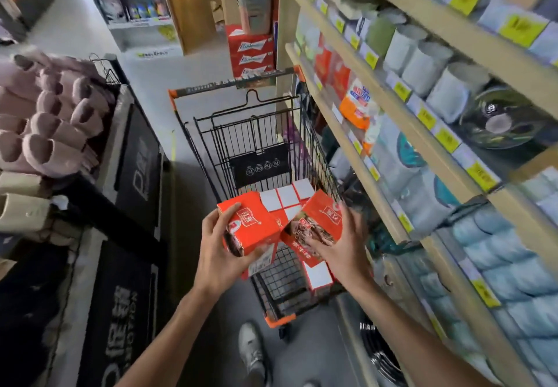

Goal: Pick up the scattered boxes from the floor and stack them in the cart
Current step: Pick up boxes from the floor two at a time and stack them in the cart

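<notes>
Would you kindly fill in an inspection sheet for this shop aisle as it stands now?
Surface: grey floor, dim; a grey sneaker stands on it.
Job's things: black wire shopping cart with orange corners holds red and white cartons; two more red cartons are held over it.
Clutter: nothing seen loose on the floor in view.
Hands: left hand grips a red carton; right hand holds a second, tilted red carton.
Cables: a black coiled hose or cable low on the right, blurred.
Surroundings: wooden shelving with yellow price tags on the right; pink slippers on a display on the left.
</notes>
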A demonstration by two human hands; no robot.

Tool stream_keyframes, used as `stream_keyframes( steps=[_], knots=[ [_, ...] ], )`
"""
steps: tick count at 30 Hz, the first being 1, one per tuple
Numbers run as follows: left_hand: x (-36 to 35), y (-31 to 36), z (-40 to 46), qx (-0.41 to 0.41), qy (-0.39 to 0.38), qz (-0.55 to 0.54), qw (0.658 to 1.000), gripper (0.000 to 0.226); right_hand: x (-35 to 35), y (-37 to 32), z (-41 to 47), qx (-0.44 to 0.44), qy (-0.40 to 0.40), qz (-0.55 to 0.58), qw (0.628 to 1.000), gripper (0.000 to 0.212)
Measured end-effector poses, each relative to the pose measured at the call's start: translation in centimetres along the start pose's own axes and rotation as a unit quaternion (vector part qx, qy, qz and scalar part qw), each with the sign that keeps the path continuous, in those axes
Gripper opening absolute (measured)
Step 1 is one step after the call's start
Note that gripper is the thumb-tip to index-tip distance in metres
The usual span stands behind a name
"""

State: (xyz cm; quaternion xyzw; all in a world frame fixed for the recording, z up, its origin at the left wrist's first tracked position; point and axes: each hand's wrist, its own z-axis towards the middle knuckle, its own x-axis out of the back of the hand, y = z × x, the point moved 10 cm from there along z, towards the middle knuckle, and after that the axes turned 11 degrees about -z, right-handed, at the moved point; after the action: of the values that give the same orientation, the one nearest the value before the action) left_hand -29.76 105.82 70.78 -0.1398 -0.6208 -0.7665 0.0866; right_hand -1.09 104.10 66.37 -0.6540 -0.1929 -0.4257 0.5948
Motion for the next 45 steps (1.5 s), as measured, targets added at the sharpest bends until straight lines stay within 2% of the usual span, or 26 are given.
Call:
stream_keyframes(
  steps=[3,8,11,20,24,29,34,39,45],
  knots=[
    [-0.8,-4.0,3.1,0.031,-0.028,-0.019,0.999,0.101,-4.2,1.2,1.7,-0.035,-0.008,-0.006,0.999,0.111],
    [-2.8,-11.2,7.8,0.09,-0.081,-0.023,0.992,0.129,-11.8,4.2,3.5,-0.11,-0.042,-0.016,0.993,0.108],
    [-3.9,-14.8,9.9,0.119,-0.099,-0.013,0.988,0.135,-15.7,6.6,3.6,-0.15,-0.062,-0.021,0.987,0.109],
    [-6.5,-20.7,11.0,0.143,-0.103,-0.005,0.984,0.124,-25.0,12.1,3.0,-0.184,-0.134,-0.009,0.974,0.128],
    [-7.5,-22.7,10.1,0.16,-0.114,0.003,0.981,0.123,-26.4,13.6,3.5,-0.195,-0.129,0.001,0.972,0.129],
    [-8.7,-24.6,9.4,0.193,-0.117,0.004,0.974,0.121,-28.2,13.8,4.2,-0.193,-0.111,0.015,0.975,0.105],
    [-9.3,-25.5,8.6,0.201,-0.115,0.017,0.973,0.124,-29.0,13.3,4.8,-0.208,-0.043,-0.012,0.977,0.109],
    [-9.0,-26.3,7.5,0.211,-0.107,0.008,0.972,0.125,-31.2,13.7,3.8,-0.255,-0.026,-0.03,0.966,0.107],
    [-9.4,-26.7,6.6,0.214,-0.117,0.007,0.97,0.122,-33.2,14.9,2.7,-0.24,-0.006,-0.05,0.969,0.1]
  ],
)
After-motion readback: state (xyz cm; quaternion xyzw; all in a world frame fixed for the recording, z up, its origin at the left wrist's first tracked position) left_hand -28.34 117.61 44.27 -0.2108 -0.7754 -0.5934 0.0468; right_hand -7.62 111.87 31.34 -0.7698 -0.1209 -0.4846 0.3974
